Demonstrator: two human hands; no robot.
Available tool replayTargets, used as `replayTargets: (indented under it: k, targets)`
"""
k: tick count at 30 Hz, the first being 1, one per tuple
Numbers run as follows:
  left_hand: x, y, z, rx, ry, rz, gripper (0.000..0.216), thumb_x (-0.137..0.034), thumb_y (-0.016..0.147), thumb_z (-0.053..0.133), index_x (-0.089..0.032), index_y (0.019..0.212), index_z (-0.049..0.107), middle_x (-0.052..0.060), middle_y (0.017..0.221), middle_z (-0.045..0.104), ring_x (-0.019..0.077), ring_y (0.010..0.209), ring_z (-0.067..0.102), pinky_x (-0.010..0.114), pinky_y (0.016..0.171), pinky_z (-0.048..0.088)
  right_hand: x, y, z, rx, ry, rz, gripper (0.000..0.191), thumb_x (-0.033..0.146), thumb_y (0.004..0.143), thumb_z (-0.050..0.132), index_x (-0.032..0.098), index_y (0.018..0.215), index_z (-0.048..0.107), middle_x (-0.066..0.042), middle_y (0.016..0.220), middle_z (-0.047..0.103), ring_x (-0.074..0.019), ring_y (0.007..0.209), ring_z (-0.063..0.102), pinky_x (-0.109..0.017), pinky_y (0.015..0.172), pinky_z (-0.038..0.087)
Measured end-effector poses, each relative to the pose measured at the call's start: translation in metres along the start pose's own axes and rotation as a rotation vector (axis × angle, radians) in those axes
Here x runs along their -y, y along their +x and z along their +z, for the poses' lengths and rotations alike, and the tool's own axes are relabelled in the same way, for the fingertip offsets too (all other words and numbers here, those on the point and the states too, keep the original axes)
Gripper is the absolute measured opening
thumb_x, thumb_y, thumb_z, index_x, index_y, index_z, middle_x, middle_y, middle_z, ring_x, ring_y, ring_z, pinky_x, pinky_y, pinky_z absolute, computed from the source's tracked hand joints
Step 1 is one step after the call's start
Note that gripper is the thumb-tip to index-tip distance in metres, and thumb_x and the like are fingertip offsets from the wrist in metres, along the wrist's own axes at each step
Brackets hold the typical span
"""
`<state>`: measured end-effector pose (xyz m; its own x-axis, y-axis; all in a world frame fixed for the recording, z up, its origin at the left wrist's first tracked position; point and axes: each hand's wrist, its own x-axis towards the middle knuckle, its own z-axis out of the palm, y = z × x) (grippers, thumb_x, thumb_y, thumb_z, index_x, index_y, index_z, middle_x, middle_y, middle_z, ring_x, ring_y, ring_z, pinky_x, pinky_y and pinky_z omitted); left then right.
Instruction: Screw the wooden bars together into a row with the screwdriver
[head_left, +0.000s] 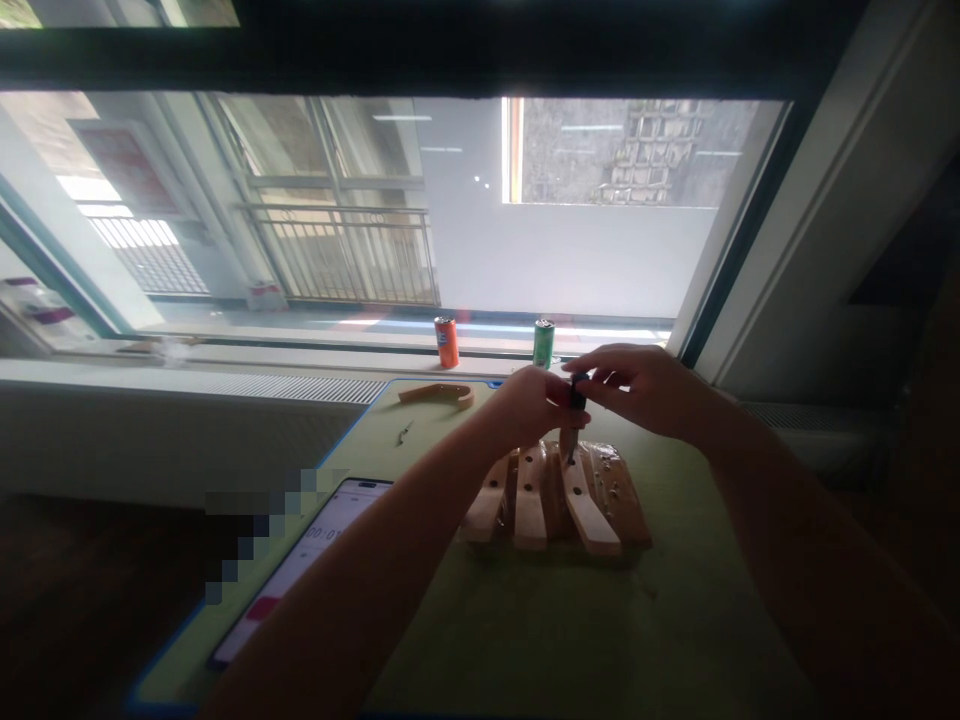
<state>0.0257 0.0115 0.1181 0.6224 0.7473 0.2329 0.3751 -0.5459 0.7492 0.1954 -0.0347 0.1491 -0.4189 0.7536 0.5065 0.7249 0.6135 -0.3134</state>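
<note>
Both my hands meet above a cluster of wooden pieces (555, 500) on a green mat (570, 630). My left hand (529, 405) and my right hand (637, 385) are both closed round a dark-handled screwdriver (576, 395), held upright. Its tip rests on one of the wooden slats (589, 505). The wooden pieces are several curved slats lying side by side, with small holes and screws showing on them.
A phone (300, 565) with a lit timer screen lies at the mat's left. A curved wooden piece (439, 393) and a small screw (405, 432) lie at the far left. An orange can (446, 341) and a green can (544, 343) stand on the window sill.
</note>
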Motion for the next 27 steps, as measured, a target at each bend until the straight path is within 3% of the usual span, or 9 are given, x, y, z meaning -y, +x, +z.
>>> replayTargets:
  k: [3,6,12,17,22,27]
  targets:
    - [-0.0020,-0.0018,-0.0010,0.031,-0.051,-0.022,0.032,-0.038,0.062,0.065,-0.015,0.084,0.068,0.001,0.065,0.061,0.0081,0.056,0.049,0.023,0.057,0.038,-0.0002,-0.0003,-0.0003,0.002,-0.018,0.005,0.021,0.035,0.078,0.055,0.021,0.089,0.067,-0.002,0.077,0.065,-0.0120,0.065,0.057,-0.025,0.057,0.042]
    - [-0.0040,-0.0026,-0.0012,-0.013,-0.057,0.014,0.030,-0.037,0.062,0.066,-0.014,0.081,0.067,0.001,0.067,0.061,0.0090,0.060,0.051,0.023,0.059,0.039,-0.0004,0.0003,0.0005,-0.051,-0.094,0.012,0.023,0.040,0.075,0.058,0.019,0.080,0.067,-0.002,0.070,0.063,-0.0124,0.061,0.055,-0.026,0.055,0.040]
    - [-0.0031,-0.0015,0.0000,-0.004,-0.059,0.046,0.025,-0.035,0.065,0.063,-0.014,0.078,0.067,-0.001,0.061,0.058,0.0074,0.055,0.049,0.022,0.056,0.038,0.0001,0.0010,-0.0001,-0.012,-0.013,-0.074,0.020,0.034,0.081,0.053,0.021,0.086,0.068,-0.002,0.078,0.065,-0.0122,0.068,0.057,-0.025,0.060,0.042]
    - [-0.0053,-0.0033,-0.0007,-0.113,0.059,0.079,0.026,-0.039,0.061,0.067,-0.013,0.068,0.065,-0.002,0.053,0.054,0.0062,0.049,0.045,0.021,0.049,0.035,-0.0020,0.0013,0.0013,-0.063,-0.110,-0.027,0.024,0.040,0.078,0.055,0.021,0.079,0.070,-0.002,0.072,0.064,-0.0130,0.063,0.056,-0.026,0.057,0.040]
    - [-0.0021,-0.0038,-0.0045,0.019,-0.133,-0.004,0.023,-0.032,0.070,0.061,-0.013,0.080,0.066,-0.001,0.053,0.055,0.0050,0.042,0.047,0.019,0.043,0.035,-0.0013,0.0004,0.0012,-0.005,-0.014,-0.049,0.024,0.034,0.082,0.051,0.023,0.094,0.068,-0.003,0.084,0.066,-0.0145,0.070,0.058,-0.026,0.060,0.043]
    - [-0.0041,-0.0055,-0.0072,0.047,-0.091,0.000,0.026,-0.036,0.063,0.067,-0.013,0.072,0.066,-0.001,0.053,0.056,0.0060,0.044,0.049,0.018,0.042,0.034,0.0003,0.0006,0.0046,-0.056,-0.118,0.041,0.024,0.042,0.074,0.059,0.019,0.077,0.067,-0.002,0.068,0.063,-0.0135,0.059,0.055,-0.026,0.052,0.040]
